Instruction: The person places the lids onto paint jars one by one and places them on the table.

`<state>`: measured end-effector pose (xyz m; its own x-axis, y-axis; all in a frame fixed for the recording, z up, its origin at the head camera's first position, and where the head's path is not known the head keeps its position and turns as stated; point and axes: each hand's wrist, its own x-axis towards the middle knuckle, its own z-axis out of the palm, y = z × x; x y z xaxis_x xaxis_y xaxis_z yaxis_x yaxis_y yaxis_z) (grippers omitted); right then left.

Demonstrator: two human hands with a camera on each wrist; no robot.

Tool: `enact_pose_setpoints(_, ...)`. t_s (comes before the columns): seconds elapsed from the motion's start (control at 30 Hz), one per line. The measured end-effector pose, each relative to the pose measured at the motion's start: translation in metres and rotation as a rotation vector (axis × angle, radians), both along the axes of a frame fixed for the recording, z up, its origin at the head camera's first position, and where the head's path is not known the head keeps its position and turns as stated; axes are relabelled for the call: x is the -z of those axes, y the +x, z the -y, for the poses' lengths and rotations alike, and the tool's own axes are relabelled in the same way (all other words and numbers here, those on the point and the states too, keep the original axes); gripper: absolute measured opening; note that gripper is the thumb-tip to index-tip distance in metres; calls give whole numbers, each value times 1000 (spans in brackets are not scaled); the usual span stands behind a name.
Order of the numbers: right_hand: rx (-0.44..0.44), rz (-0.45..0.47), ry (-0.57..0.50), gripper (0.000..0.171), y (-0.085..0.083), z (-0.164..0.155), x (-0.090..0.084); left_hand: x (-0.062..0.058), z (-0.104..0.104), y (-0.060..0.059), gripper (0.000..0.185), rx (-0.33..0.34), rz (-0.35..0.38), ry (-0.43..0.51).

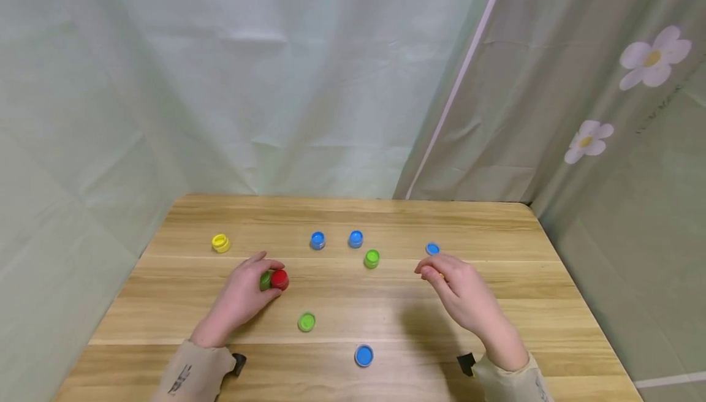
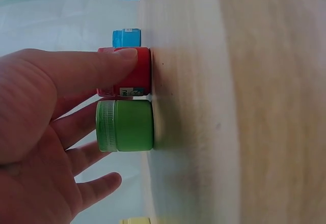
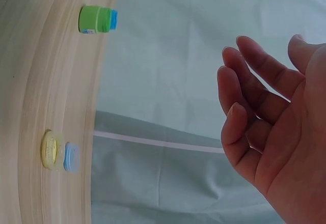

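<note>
— What is the left hand (image 1: 242,295) doing?
— It rests on the wooden surface (image 1: 496,230) left of centre, fingers curled round two caps that stand touching side by side: a red cap (image 1: 279,279) with the thumb laid over its top, and a green cap (image 1: 265,280) just left of it, against the fingers.

— And the right hand (image 1: 460,295)?
— It hovers right of centre, lifted off the surface, fingers loosely bent, holding nothing. In the right wrist view the palm (image 3: 285,147) is plainly empty.

— What lies around them?
— Just beyond the right fingertips, a small blue cap (image 1: 432,248). Between the hands and farther off, a second green cap (image 1: 372,258), and behind it two blue caps, one (image 1: 317,240) left of the other (image 1: 355,239). Far left sits a yellow cap (image 1: 220,242). Nearer the person are a third green cap (image 1: 306,322) and a larger blue cap (image 1: 364,355). Nothing stands between either hand and those caps.

— Does any view add something?
— The left wrist view shows the held pair close up: the red cap (image 2: 133,71) bears a small label under the thumb, and the green one (image 2: 125,126) has a ribbed skirt. The right wrist view shows a pale yellow disc (image 3: 50,149) lying against the blue cap (image 3: 71,157); from the head view it is hidden.
</note>
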<state>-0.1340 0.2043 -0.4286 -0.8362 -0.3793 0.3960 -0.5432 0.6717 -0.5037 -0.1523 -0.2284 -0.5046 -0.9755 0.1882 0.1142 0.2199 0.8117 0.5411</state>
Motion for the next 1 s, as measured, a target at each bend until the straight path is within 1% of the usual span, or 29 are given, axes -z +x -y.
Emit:
enact_pose_setpoints(0.17,-9,-4,10,14,0,-1,1,-2,0,2,48,3,4,22)
enact_pose_setpoints(0.27,-11,-2,8,14,1,-3,2,-4,2,2,49,4,21,48)
enact_pose_setpoints(0.37,-8,-2,10,15,0,-3,2,-8,7,3,50,7,39,112)
enact_pose_setpoints(0.47,-2,0,9,15,0,-5,2,-12,19,4,49,-7,3,184)
enact_pose_setpoints(0.53,5,5,7,15,0,-7,2,-14,32,3,46,-42,-51,215)
enact_pose_setpoints(0.57,9,9,4,16,0,-8,2,-15,39,2,44,-73,-79,225)
enact_pose_setpoints(0.63,19,16,1,17,0,-10,2,-18,52,0,42,-155,-107,246)
enact_pose_setpoints(0.7,36,20,4,17,-1,-13,2,-19,66,-4,42,-249,-114,257)
enact_pose_setpoints(0.77,48,23,11,18,-2,-16,2,-19,79,-9,47,-332,-84,280)
enact_pose_setpoints(0.83,62,26,22,18,-3,-20,2,-17,92,-15,55,-386,-24,294)
enact_pose_setpoints(0.9,75,32,31,19,-4,-23,3,-13,103,-21,67,-412,66,345)
enact_pose_setpoints(1.0,106,51,41,20,-6,-27,3,-8,118,-29,81,-431,212,434)
